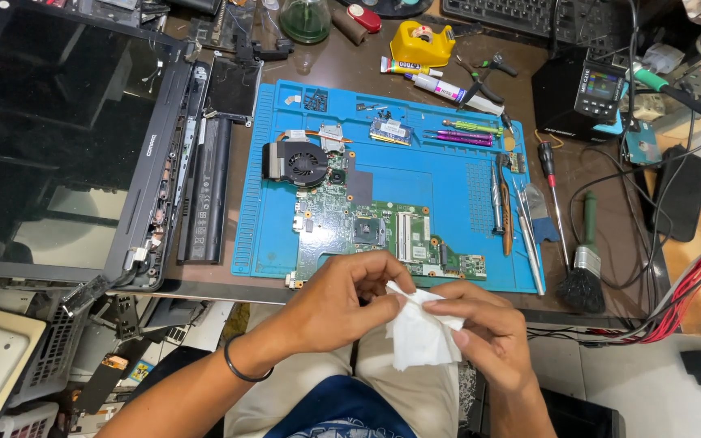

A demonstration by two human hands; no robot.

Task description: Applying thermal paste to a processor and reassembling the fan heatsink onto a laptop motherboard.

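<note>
Both of my hands hold a white tissue (419, 339) just in front of the table edge, above my lap. My left hand (342, 296) pinches its upper corner with thumb and fingers. My right hand (484, 328) grips its right side. Beyond them a green laptop motherboard (371, 231) with a black fan (306, 162) and copper heatpipe lies on a blue work mat (448, 182). A black band circles my left wrist.
An open laptop shell with its dark screen (58, 138) and a long black battery (207, 191) lie left of the mat. Tweezers, a screwdriver (552, 191) and a brush (584, 268) sit on the right. Behind are a yellow tape dispenser (422, 42) and a black meter (582, 93). Red wires (683, 296) hang at right.
</note>
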